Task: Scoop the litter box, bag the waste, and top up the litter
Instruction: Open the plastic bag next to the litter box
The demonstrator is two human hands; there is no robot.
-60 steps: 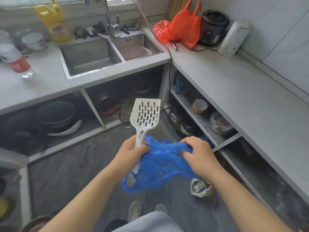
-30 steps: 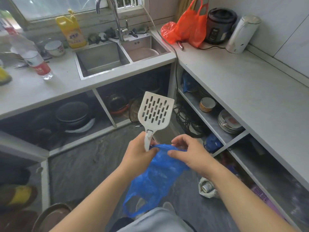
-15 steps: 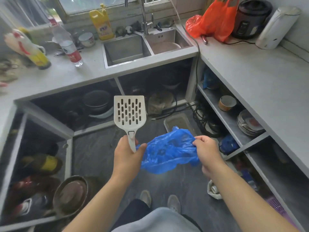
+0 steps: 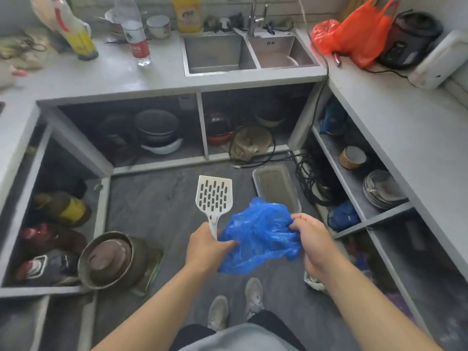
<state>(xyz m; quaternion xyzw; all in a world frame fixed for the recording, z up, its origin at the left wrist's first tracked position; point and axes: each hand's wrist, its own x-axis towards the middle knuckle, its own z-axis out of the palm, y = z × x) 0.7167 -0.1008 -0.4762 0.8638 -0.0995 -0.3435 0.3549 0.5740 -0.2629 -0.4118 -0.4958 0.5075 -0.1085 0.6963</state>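
Fingers: left hand (image 4: pixel 206 247) grips scoop (image 4: pixel 214 196) handle and pinches bag (image 4: pixel 258 236); right hand (image 4: pixel 310 240) pinches bag's other edge. Litter box (image 4: pixel 291 183) on floor, just beyond bag. Step, likely — opening bag. Next: crouch to box, scoop.

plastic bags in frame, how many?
2. A blue bag gripped between both hands, and an orange bag on the counter by the rice cooker. The red plastic beside it may be a third.
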